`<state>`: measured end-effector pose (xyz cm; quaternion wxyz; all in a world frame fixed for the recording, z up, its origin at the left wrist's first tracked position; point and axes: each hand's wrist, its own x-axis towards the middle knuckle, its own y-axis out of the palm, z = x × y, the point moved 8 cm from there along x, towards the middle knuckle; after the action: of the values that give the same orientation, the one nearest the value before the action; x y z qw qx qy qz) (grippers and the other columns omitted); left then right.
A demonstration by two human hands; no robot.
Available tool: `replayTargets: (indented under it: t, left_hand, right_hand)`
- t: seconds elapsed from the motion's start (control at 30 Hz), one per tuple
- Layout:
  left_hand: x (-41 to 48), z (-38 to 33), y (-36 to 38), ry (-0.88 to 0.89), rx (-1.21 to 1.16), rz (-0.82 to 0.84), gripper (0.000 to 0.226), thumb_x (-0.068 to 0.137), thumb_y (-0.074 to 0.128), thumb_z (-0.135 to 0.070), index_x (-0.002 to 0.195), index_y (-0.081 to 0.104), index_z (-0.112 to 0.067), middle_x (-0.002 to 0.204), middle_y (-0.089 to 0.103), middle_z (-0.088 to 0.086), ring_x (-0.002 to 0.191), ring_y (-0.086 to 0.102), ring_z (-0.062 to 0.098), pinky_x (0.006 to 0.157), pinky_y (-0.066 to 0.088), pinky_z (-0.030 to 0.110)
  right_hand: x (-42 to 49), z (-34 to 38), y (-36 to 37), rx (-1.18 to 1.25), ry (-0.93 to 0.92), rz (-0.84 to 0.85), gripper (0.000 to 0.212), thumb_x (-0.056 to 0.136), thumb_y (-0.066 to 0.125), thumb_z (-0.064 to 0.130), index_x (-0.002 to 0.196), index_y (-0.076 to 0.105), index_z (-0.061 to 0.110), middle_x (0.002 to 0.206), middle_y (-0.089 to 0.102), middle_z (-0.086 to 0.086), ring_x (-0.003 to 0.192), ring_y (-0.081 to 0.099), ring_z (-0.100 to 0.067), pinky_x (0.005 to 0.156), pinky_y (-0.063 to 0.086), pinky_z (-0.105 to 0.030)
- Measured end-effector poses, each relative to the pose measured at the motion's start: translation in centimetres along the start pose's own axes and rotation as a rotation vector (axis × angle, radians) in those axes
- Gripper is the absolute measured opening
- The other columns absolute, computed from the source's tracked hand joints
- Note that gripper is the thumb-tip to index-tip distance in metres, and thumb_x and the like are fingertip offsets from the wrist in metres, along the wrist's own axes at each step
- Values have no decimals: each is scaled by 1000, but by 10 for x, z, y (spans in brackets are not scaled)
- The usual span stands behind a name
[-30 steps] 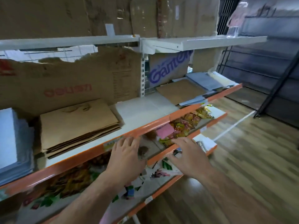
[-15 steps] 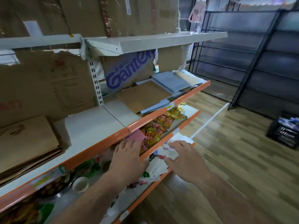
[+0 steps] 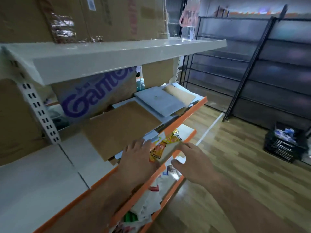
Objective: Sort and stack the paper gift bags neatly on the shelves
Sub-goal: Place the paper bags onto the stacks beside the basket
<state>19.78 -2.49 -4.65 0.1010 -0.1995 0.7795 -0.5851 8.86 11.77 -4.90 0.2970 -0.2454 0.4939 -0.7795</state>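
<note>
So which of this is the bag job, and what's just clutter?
Job:
brown bag
grey bags
tan bag
shelf

Lying about:
snack packets
Ganten cardboard
crate
black rack

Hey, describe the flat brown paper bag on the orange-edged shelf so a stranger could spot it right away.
Find the orange-edged shelf under the wide white shelf. In front of the cardboard with purple lettering lies the brown paper bag, flat. Unlike the grey-blue bags to its right, it is plain brown.
</note>
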Motion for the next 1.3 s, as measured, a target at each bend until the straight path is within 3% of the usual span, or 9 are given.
replayTargets:
  t: [0.1,0.2,0.37,0.57,0.7,0.87,0.97,1.17,1.3]
  left_hand:
    - [40,7,1,-27,27,-25,83,84,45,-69,151,36,-20,151,43,3,138,37,28,109,35,45]
    - [79,7,2,-41,53,-45,91,76,28,-76,149,41,-22,145,49,2,131,46,25,105,42,43]
    - [139,9,19,-141,30,-32,77,87,57,-63,149,35,-24,147,44,-4,137,34,19,112,31,36]
    - [199,0,33,-311,7,-53,78,93,55,-58,155,26,-21,156,33,-1,144,24,22,117,22,35]
    - [225,-10,45,-432,31,-48,79,94,51,-61,156,24,-22,159,30,1,144,26,24,117,23,36]
    - [238,-17,55,-581,19,-91,75,95,51,-58,156,25,-23,159,28,0,143,26,23,117,25,35]
    - [239,-18,62,-643,1,-91,75,95,47,-58,157,21,-26,163,20,-1,148,17,22,121,21,37]
    - [245,-15,71,-713,-58,-89,75,89,48,-59,154,28,-29,158,29,-2,144,22,23,117,29,42]
    - [242,-17,68,-762,-56,-121,73,91,51,-56,154,30,-25,157,29,-1,145,21,22,117,28,39]
  right_hand:
    - [41,-11,-1,-10,-6,2,54,92,59,48,142,51,29,139,50,8,130,47,-15,102,44,-31]
    - [80,-27,-1,-17,-42,31,54,91,62,46,141,53,27,137,53,5,128,50,-18,99,46,-32]
    - [160,-66,-6,35,-45,62,53,91,59,49,141,51,33,143,50,9,129,49,-17,101,45,-32]
    - [258,-107,-15,31,-115,66,41,89,62,55,121,63,30,121,64,4,112,63,-21,75,45,-26]
    - [320,-136,-19,15,-100,110,66,86,55,67,133,51,21,129,58,-5,117,56,-30,87,47,-35]
    - [377,-161,0,-33,-120,225,86,76,55,79,132,45,14,124,56,-14,112,55,-38,89,48,-43]
    - [391,-164,9,-66,-153,265,91,72,65,75,134,42,12,125,54,-17,117,51,-40,92,46,-44]
    - [404,-166,28,69,-151,372,107,60,85,62,140,33,12,128,47,-16,118,54,-40,89,51,-46]
    - [417,-175,33,279,-56,397,78,65,89,43,122,53,4,118,64,-15,103,62,-34,74,49,-36]
